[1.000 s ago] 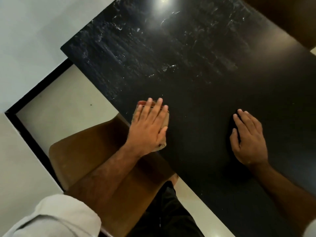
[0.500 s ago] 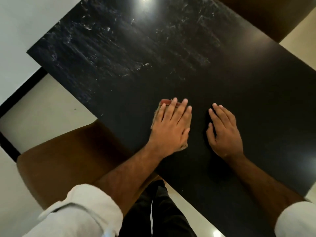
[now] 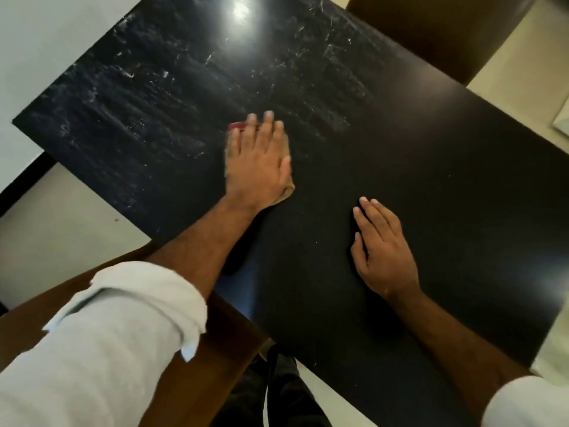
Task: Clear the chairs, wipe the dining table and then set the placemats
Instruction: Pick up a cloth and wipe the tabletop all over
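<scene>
Head view, left hand: left hand [image 3: 258, 163] lies palm down on a tan cloth [image 3: 285, 192], fingers straight and together, pressing it flat rather than clutching it; the fingertips are blurred.
Head view, left arm: reaches from the lower left, its white sleeve [image 3: 123, 318] rolled up the forearm.
Head view, right hand: right hand [image 3: 383, 251] rests flat on bare tabletop, fingers relaxed and holding nothing, well apart from the cloth.
Cloth: near the middle of the dining table [image 3: 431, 149], almost wholly under the left palm, with a red edge by the fingertips.
Surface: glossy black; pale streaks cover the far left part, and the near right part is plain dark.
Room: brown chair [image 3: 221, 334] at the near edge, another brown chair [image 3: 431, 32] at the far corner, pale floor [image 3: 61, 235].
</scene>
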`<action>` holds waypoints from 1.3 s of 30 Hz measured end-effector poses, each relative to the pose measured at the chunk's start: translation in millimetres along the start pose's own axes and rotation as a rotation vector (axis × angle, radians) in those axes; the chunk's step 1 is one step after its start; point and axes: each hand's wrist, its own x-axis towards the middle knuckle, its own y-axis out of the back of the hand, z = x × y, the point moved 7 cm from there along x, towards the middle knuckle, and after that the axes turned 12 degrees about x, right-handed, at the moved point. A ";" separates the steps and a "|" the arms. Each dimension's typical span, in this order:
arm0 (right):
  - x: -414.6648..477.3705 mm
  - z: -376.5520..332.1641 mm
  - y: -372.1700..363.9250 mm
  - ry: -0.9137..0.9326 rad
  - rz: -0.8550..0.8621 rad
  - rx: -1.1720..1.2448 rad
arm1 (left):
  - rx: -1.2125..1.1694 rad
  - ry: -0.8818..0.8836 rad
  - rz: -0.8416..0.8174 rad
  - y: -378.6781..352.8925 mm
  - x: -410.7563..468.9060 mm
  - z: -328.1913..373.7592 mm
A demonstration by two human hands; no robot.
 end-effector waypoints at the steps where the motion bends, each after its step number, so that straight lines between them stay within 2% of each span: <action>1: -0.1 1.0 0.3 -0.004 0.002 0.006 | -0.014 -0.034 0.018 4.1 6.4 21.1; 5: 0.2 2.8 0.8 -0.039 -0.029 0.030 | -0.089 -0.167 -0.018 10.0 0.4 69.2; 7: 2.9 0.4 6.8 -0.087 -0.018 0.071 | -0.299 -0.201 -0.043 20.0 -6.7 55.1; 9: 18.4 -8.0 19.9 -0.148 0.034 0.102 | -0.475 -0.066 -0.013 26.8 -17.5 10.7; 10: 33.1 -15.9 25.5 -0.176 0.062 0.108 | -0.485 0.029 0.012 24.2 -25.7 -16.6; 12: 73.3 -40.9 23.5 -0.200 0.089 0.082 | -0.432 0.123 -0.016 7.3 -46.3 -57.9; 14: 114.9 -74.8 -2.6 -0.176 0.025 0.015 | -0.352 0.093 -0.084 -11.6 -62.5 -68.3; 16: 140.4 -100.1 -39.2 -0.169 -0.054 -0.034 | -0.241 0.040 -0.082 -21.4 -67.5 -62.3; 18: 141.5 -110.5 -62.3 -0.181 -0.054 -0.105 | -0.193 0.016 -0.065 -24.1 -64.8 -61.4; 20: 117.3 -114.4 -69.4 -0.166 -0.063 -0.129 | -0.161 0.013 -0.053 -24.5 -63.9 -64.2; 23: 38.2 -117.7 -67.7 -0.149 -0.170 -0.125 | -0.129 0.005 -0.047 -25.1 -64.2 -63.5; 25: -14.8 -103.6 -59.5 -0.217 -0.222 -0.149 | -0.117 0.015 -0.049 -25.0 -63.1 -63.2; 27: -31.7 -78.8 -44.4 -0.330 -0.214 -0.159 | -0.101 0.020 -0.053 -22.8 -62.3 -62.5; 30: 8.4 -42.4 -30.7 -0.430 -0.145 -0.189 | -0.080 0.011 -0.056 -25.4 -61.7 -60.9; 33: 91.8 -24.2 -26.1 -0.434 0.000 -0.187 | -0.068 0.027 -0.064 -28.3 -61.8 -60.0; 36: 162.1 -42.9 -40.6 -0.383 0.027 -0.180 | -0.057 0.039 -0.072 -28.0 -60.3 -58.7; 39: 170.8 -77.7 -55.7 -0.238 -0.020 -0.175 | -0.050 0.038 -0.078 -25.4 -59.6 -58.0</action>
